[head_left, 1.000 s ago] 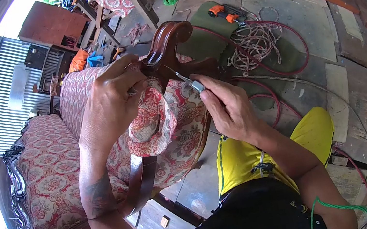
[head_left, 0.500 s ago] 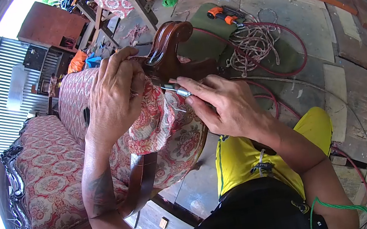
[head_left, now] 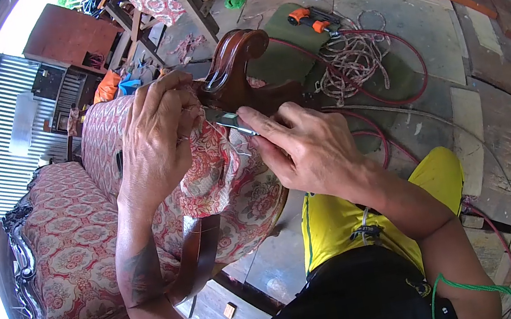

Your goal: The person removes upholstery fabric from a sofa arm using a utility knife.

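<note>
My left hand pinches a loose flap of red floral fabric against the carved wooden scroll arm of a sofa. In my right hand is a small utility knife; its blade points left, up against the fabric right under the scroll and close to my left fingers. The cloth hangs down in folds between both hands. The knife tip is partly hidden by my left thumb.
An orange power tool lies on a green mat, next to a tangle of rope and a red hose. Wooden frames and more floral cloth stand behind. My yellow shorts are below, and the floor is wooden planks.
My right hand has moved left with the knife, from right of the scroll arm to the fabric under it. My left hand has kept its grip, shifting slightly.
</note>
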A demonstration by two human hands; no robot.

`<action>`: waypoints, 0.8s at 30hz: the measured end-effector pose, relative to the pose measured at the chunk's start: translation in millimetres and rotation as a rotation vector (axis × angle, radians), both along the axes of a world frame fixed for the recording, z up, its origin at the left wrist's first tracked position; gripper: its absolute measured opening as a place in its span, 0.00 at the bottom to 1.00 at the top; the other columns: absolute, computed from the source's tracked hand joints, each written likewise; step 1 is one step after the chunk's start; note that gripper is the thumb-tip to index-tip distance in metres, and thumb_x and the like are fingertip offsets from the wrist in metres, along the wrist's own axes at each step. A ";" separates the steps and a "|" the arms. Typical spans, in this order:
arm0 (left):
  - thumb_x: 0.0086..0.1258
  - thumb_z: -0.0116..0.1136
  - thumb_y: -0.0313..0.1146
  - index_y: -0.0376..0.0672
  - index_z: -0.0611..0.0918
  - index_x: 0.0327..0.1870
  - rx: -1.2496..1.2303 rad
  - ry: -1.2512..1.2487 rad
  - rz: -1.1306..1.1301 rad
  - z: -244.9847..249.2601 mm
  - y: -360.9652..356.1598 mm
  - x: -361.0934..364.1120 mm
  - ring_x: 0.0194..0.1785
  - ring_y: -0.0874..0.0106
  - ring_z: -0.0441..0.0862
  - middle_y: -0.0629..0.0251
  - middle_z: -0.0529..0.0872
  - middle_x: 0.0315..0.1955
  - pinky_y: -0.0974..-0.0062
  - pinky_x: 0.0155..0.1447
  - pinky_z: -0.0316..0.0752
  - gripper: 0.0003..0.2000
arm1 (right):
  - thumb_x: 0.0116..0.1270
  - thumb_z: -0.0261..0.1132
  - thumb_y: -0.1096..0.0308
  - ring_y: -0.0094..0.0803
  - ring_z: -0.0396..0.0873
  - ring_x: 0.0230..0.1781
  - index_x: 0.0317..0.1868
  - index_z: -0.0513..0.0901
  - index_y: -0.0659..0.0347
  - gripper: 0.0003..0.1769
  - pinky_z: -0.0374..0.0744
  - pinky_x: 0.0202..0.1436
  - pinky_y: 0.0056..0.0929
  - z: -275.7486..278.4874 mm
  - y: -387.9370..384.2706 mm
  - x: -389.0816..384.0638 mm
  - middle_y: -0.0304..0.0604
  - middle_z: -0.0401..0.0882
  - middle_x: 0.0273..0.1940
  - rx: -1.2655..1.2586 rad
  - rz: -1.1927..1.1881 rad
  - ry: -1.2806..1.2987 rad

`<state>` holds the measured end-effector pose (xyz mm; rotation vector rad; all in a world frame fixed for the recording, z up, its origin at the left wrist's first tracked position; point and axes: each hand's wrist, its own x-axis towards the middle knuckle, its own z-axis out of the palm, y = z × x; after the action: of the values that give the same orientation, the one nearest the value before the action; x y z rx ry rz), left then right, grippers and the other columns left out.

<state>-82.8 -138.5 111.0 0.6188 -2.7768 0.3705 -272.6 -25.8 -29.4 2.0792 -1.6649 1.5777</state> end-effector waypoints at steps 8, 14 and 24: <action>0.65 0.61 0.18 0.37 0.83 0.50 -0.054 0.015 -0.006 1.0 1.0 -1.7 0.61 0.53 0.80 0.57 0.84 0.63 0.53 0.67 0.76 0.13 | 0.73 0.70 0.59 0.40 0.85 0.25 0.66 0.88 0.54 0.23 0.83 0.26 0.40 -1.1 1.7 -4.0 0.44 0.81 0.33 -0.024 0.012 -0.037; 0.69 0.61 0.19 0.36 0.83 0.51 -0.061 0.020 -0.013 -1.2 0.9 -2.2 0.62 0.51 0.80 0.56 0.83 0.63 0.53 0.67 0.76 0.11 | 0.73 0.70 0.59 0.41 0.85 0.26 0.65 0.88 0.54 0.22 0.84 0.26 0.40 4.1 -6.5 -0.8 0.45 0.82 0.33 -0.013 0.039 -0.016; 0.66 0.66 0.24 0.36 0.83 0.46 0.037 0.063 -0.023 7.2 8.8 -1.8 0.62 0.51 0.81 0.55 0.84 0.63 0.55 0.64 0.78 0.10 | 0.75 0.70 0.62 0.41 0.86 0.26 0.68 0.86 0.57 0.23 0.86 0.28 0.43 -2.8 13.7 -12.4 0.45 0.81 0.31 0.027 0.000 -0.114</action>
<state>-84.6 -129.7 118.1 0.5957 -2.7338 0.2905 -285.0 -12.1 -32.3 2.0372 -1.7299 1.7144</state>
